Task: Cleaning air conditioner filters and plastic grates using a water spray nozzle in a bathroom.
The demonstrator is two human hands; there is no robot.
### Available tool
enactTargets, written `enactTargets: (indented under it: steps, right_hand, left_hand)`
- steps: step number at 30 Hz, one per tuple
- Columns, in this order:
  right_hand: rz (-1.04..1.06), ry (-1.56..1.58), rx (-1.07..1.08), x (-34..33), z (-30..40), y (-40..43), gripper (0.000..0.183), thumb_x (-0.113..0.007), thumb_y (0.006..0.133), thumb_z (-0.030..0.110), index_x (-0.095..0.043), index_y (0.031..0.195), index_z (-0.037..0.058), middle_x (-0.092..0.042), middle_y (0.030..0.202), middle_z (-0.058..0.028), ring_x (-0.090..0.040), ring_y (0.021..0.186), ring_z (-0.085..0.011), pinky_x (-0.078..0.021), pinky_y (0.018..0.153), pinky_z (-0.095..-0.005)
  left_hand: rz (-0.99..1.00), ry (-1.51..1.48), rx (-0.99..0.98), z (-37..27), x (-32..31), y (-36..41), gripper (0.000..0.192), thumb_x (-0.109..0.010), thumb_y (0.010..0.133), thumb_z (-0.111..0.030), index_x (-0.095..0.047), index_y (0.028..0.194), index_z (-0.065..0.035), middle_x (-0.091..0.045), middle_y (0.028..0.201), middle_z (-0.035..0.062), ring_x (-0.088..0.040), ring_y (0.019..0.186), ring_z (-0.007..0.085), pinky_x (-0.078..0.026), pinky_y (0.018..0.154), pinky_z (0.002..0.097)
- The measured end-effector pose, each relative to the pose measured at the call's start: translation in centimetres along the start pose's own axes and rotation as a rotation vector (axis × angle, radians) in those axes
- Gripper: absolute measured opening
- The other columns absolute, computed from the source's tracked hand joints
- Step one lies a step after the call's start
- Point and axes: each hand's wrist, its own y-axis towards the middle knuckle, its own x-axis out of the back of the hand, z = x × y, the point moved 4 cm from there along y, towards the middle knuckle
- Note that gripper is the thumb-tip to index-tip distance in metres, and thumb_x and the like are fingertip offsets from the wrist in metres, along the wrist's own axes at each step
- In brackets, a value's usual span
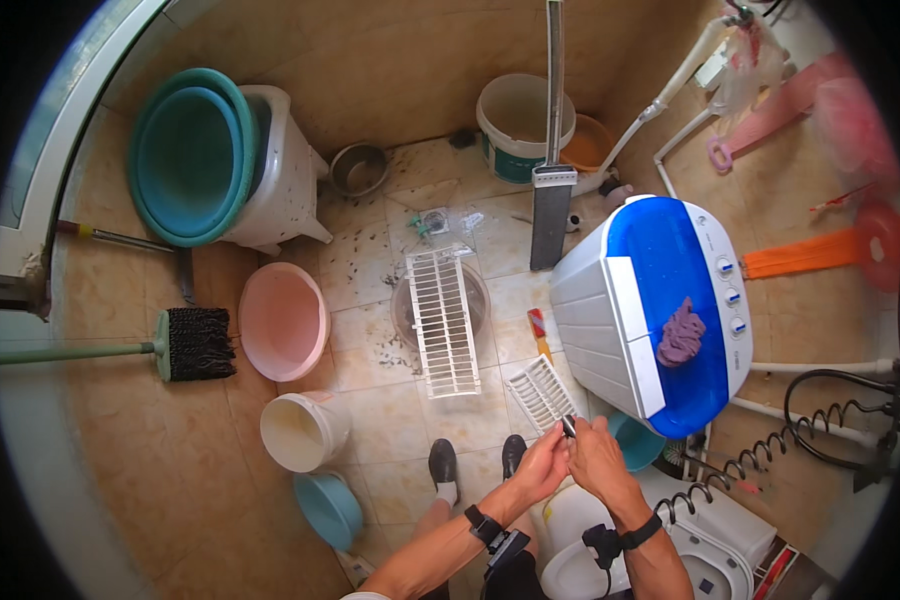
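Observation:
My left hand [541, 459] and my right hand [598, 456] meet in front of me, low in the view. A short dark cylindrical piece [568, 426] sticks out between them, gripped by my right hand. My left fingers curl close beside it, and what they hold is hidden. Just beyond my fingertips is a small white slatted plastic grille [543, 391]; whether it is touched cannot be made out. Farther off, a longer white plastic grille [442, 322] rests across a round basin [481, 291] on the tiled floor.
To the right stands a blue-and-white twin-tub washing machine [649, 247], a purple cloth [681, 335] on its lid. A brush [538, 326] lies beside it. A black coiled hose [750, 459] hangs near a toilet [709, 562]. At left are a pink basin [283, 322], a bucket [304, 431] and a broom [195, 345].

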Motion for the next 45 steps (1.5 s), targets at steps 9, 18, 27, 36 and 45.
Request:
enactTargets:
  steps: [9, 18, 27, 36, 45]
  right_hand:
    - [-0.077, 0.073, -0.021, 3.3, 0.3, -4.6, 0.027, -0.059, 0.088, 0.011, -0.052, 0.109, -0.0047, -0.053, 0.1, -0.0311, -0.054, 0.095, -0.0494, -0.0457, 0.08, -0.0525]
    - [-0.62, 0.052, 0.133, 13.6, -0.8, -18.2, 0.039, -0.06, 0.083, -0.001, -0.056, 0.121, -0.0081, -0.057, 0.113, -0.0226, -0.057, 0.103, -0.0386, -0.0476, 0.09, -0.0415]
    - [-1.344, -0.137, -0.426, 23.4, -13.6, -34.1, 0.039, -0.059, 0.091, 0.004, -0.05, 0.127, -0.007, -0.051, 0.125, -0.0218, -0.057, 0.108, -0.034, -0.0489, 0.093, -0.0394]
    - [-1.303, 0.148, -0.386, 26.4, -18.9, -32.5, 0.041, -0.058, 0.096, 0.019, -0.049, 0.129, -0.0048, -0.057, 0.121, -0.019, -0.055, 0.113, -0.0313, -0.0416, 0.1, -0.0405]
    - [-0.504, -0.112, 0.135, 15.0, -3.0, -19.1, 0.041, -0.063, 0.084, 0.009, -0.052, 0.121, -0.0053, -0.056, 0.114, -0.0236, -0.053, 0.106, -0.0414, -0.0414, 0.097, -0.0463]
  left_hand:
    - [-0.231, -0.188, 0.004, 3.4, -4.9, -1.4, 0.031, -0.045, 0.103, -0.04, -0.058, 0.103, -0.0112, -0.066, 0.09, 0.0046, -0.063, 0.081, 0.0167, -0.051, 0.087, 0.0327]
    - [-0.37, -0.128, -0.151, 2.6, -3.8, -0.6, 0.044, -0.042, 0.102, -0.045, -0.054, 0.093, -0.0034, -0.058, 0.083, 0.0096, -0.058, 0.079, 0.0257, -0.052, 0.08, 0.0427]
    - [-0.356, 0.018, -0.2, -3.5, -0.8, -3.1, 0.042, -0.043, 0.101, -0.048, -0.054, 0.094, -0.009, -0.05, 0.077, -0.0008, -0.045, 0.063, 0.0135, -0.043, 0.056, 0.0257]
    - [-0.512, 0.088, -0.318, -4.6, -2.8, -4.4, 0.031, -0.048, 0.1, -0.04, -0.053, 0.09, -0.011, -0.05, 0.077, -0.0017, -0.045, 0.065, 0.0124, -0.042, 0.058, 0.0268]
    - [-0.383, -0.151, -0.241, 1.2, -6.3, -4.2, 0.051, -0.034, 0.103, -0.047, -0.053, 0.105, -0.0001, -0.053, 0.078, 0.0079, -0.049, 0.069, 0.021, -0.046, 0.063, 0.0338]
